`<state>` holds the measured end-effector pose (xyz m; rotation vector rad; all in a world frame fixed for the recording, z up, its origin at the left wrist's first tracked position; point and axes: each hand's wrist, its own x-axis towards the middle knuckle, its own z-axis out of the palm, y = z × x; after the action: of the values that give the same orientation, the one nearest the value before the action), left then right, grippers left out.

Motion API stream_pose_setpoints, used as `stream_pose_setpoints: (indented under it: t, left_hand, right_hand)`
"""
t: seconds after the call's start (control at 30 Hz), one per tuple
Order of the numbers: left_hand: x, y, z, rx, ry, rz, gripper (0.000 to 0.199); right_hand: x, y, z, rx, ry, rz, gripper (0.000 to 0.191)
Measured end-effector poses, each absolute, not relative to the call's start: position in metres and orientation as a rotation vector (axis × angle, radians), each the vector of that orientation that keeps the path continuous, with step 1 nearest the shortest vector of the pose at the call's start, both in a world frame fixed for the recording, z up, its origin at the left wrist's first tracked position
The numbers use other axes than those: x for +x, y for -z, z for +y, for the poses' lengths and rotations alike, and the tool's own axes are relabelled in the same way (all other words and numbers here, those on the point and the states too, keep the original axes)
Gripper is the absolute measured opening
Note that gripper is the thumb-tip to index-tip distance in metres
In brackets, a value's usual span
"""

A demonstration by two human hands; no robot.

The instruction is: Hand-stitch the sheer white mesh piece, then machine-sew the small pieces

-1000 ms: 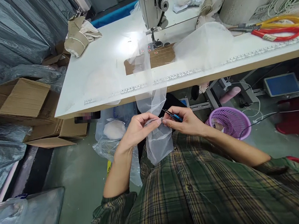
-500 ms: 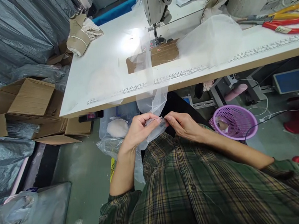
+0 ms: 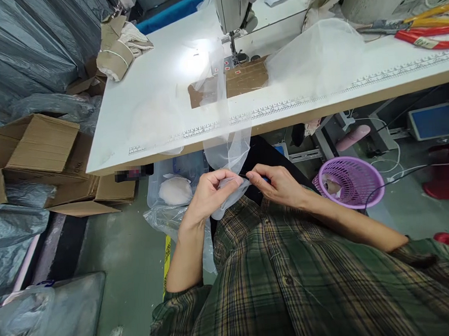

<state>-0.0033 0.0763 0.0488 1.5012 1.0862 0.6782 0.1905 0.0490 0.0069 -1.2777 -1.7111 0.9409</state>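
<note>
Sheer white fabric hangs over the front edge of the sewing table down to my lap. My left hand pinches its gathered end between thumb and fingers. Close on the right, my right hand is closed, its thumb and forefinger tips pressed together at the fabric's edge; a small blue thing shows by its fingers, too hidden to name. Above stands the sewing machine, with a brown cardboard piece in front of its needle. More sheer fabric lies on the right of the table.
Red-handled scissors lie at the table's right. A purple basket stands on the floor at right. Below the table's left part is a clear bin with a white bundle. Open cardboard boxes are at left.
My right hand has come slightly away from the left hand's fingertips, and a bit of blue now shows by it. The fabric end in my left hand is more bunched.
</note>
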Motion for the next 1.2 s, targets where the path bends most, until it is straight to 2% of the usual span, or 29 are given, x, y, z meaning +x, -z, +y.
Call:
stream_pose_setpoints:
  t: [0.13,0.27,0.4,0.5,0.6,0.7,0.83,1.07,1.2]
  left_hand:
    - [0.000,-0.049,0.072,1.628,-0.701,1.102,0.020]
    - [-0.002,-0.048,0.061,1.873,-0.814,0.928,0.014]
    - [-0.018,-0.028,0.057,1.824,-1.117,0.923,0.012]
    - [-0.023,-0.005,0.063,1.689,-1.119,1.057,0.025]
    - [-0.014,0.009,0.072,1.697,-0.985,1.001,0.049]
    - [0.000,0.011,0.075,1.707,-0.902,0.877,0.059]
    - [0.009,0.011,0.067,1.487,-0.818,0.858,0.041]
    - [-0.004,0.004,0.048,1.320,-0.864,1.158,0.037]
    - [-0.006,-0.005,0.043,1.387,-0.895,1.157,0.035]
  right_hand:
    - [0.200,-0.011,0.049,-1.114,-1.101,-1.557,0.030]
    - [0.201,-0.013,0.038,-0.958,-1.337,-1.483,0.034]
    - [0.206,-0.010,0.018,-0.990,-1.326,-1.559,0.017]
    - [0.210,-0.007,0.007,-0.980,-1.260,-1.670,0.007]
    - [0.211,-0.002,0.003,-0.967,-1.215,-1.748,0.001]
    - [0.211,0.003,0.002,-0.956,-1.186,-1.779,0.007]
    - [0.215,0.002,0.004,-0.982,-1.149,-1.837,0.005]
    - [0.202,-0.013,0.058,-1.278,-0.863,-1.227,0.032]
    - [0.187,-0.014,0.088,-1.208,-1.001,-1.172,0.043]
